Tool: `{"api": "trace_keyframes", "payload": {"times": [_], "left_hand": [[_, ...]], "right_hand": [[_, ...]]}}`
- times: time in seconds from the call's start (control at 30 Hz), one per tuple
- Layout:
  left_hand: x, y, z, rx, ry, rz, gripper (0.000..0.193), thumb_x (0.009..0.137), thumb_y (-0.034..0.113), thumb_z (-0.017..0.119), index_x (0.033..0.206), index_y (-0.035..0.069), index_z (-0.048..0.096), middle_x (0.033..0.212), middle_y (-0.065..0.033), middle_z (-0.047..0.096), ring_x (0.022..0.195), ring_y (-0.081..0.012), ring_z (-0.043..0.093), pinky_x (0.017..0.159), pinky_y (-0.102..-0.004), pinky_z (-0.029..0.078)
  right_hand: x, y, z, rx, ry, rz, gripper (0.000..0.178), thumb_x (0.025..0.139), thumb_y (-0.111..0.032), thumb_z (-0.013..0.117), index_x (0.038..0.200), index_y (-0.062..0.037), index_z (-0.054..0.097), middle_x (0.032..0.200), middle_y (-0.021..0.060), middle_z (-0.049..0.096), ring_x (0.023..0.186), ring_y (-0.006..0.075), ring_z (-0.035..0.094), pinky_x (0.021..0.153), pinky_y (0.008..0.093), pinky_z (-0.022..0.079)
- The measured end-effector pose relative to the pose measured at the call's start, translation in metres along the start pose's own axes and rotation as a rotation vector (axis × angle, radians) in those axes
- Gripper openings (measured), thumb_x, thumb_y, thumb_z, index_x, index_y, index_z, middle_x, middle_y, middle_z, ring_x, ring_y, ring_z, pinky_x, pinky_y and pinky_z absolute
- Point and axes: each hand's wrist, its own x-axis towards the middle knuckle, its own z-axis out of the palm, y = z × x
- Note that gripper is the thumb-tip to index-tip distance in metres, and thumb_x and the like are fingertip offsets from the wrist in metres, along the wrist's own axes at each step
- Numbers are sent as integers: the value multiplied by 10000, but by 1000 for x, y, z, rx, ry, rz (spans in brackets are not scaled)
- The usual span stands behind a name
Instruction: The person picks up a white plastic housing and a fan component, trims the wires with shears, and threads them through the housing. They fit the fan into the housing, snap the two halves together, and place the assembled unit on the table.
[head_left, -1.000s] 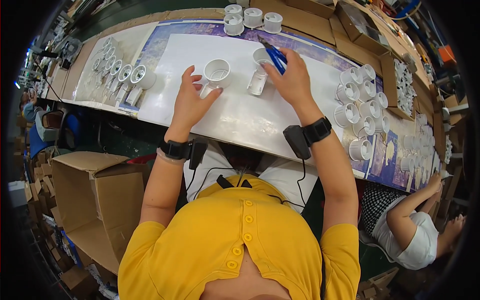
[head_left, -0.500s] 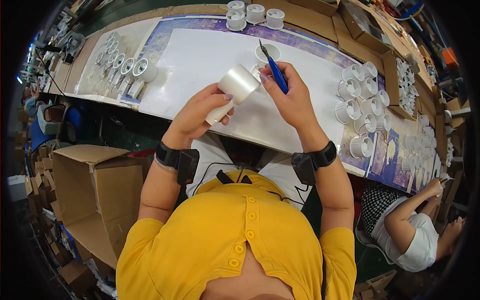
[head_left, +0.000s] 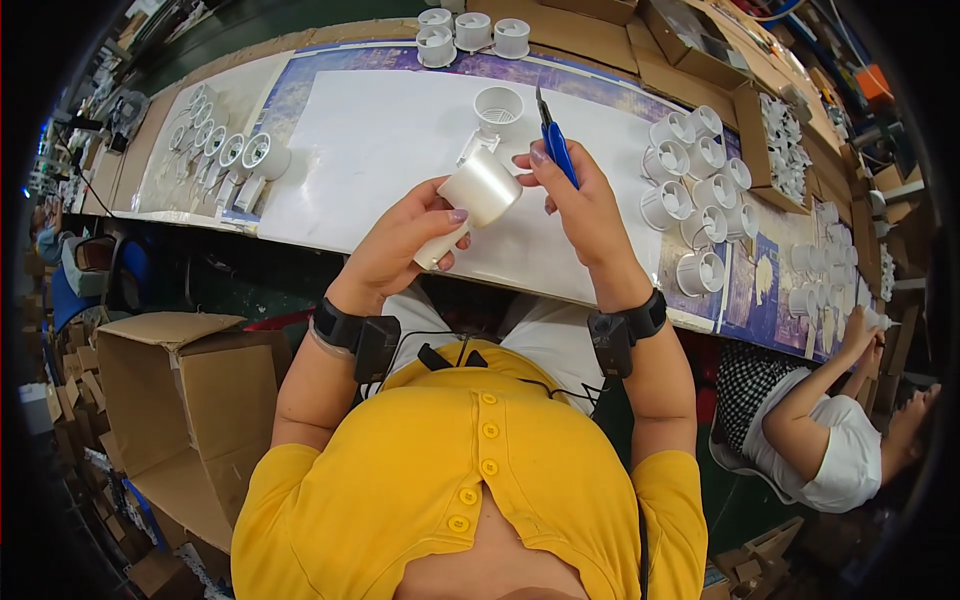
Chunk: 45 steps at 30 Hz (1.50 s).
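Note:
My left hand (head_left: 405,235) is closed round the handle of a white plastic housing (head_left: 482,188), a wide smooth cylinder that looks like a handheld fan's body. Its open end cannot be seen from here. Blue-handled nippers (head_left: 559,152) are in my right hand (head_left: 590,205), with the dark jaws pointing up and away from me. My right fingertips are close beside the cylinder's right side; whether they touch it I cannot tell. Just beyond the cylinder, a white slotted cup (head_left: 498,108) sits on the white sheet, with a small white bracket-like part (head_left: 479,146) near it.
Similar white fan bodies (head_left: 257,155) line up at the left of the table (head_left: 340,150). Several white cups (head_left: 668,205) stand at the right, others (head_left: 472,33) at the far edge. A carton (head_left: 785,180) holds small white parts. A co-worker (head_left: 815,440) sits at right; an open cardboard box (head_left: 190,400) stands at left.
The view has shifted, so the table's things appear farther left. The nippers stand more upright, their tips apart from the slotted cup. The small bracket-like part shows more clearly. Both hands keep their holds.

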Motion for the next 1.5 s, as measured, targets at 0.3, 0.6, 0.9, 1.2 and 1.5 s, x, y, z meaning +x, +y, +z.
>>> {"api": "trace_keyframes", "payload": {"times": [0.3,0.6,0.9,1.2,1.5], "left_hand": [[2,-8,17,646,142,331,631,815,96,665,1359,45,348,1219,-118,500,941,-195,587,677,-294,518],[11,-20,13,492,18,504,578,890,273,624,1356,57,361,1304,-170,469,1046,-236,569,794,-370,516],[38,-19,-16,-177,-609,47,675,962,598,179,1354,88,383,1155,-173,592,946,-202,619,739,-349,543],[26,-21,6,-99,20,260,612,982,528,242,1326,61,437,1234,-140,563,975,-231,614,745,-363,542],[34,-27,8,-173,62,362,669,962,582,235,1322,61,450,1327,-115,508,1153,-247,521,883,-387,479]], "right_hand": [[-20,7,-3,-14,-24,87,356,911,-291,604,1157,-46,528,1070,54,632,903,95,571,672,217,408],[-25,8,-16,133,-111,-79,416,871,-197,663,1220,-43,496,1171,87,586,944,101,547,758,235,435],[-25,1,-19,11,-183,-280,465,864,-204,663,1245,-26,464,1172,91,583,952,174,549,846,313,437],[-53,-47,-18,-1122,-48,-566,460,763,-299,723,1095,-26,561,934,116,579,868,256,551,763,327,441],[-41,-57,13,-1579,28,-626,415,706,-331,746,954,-36,592,794,53,542,773,203,526,675,308,412]]}}
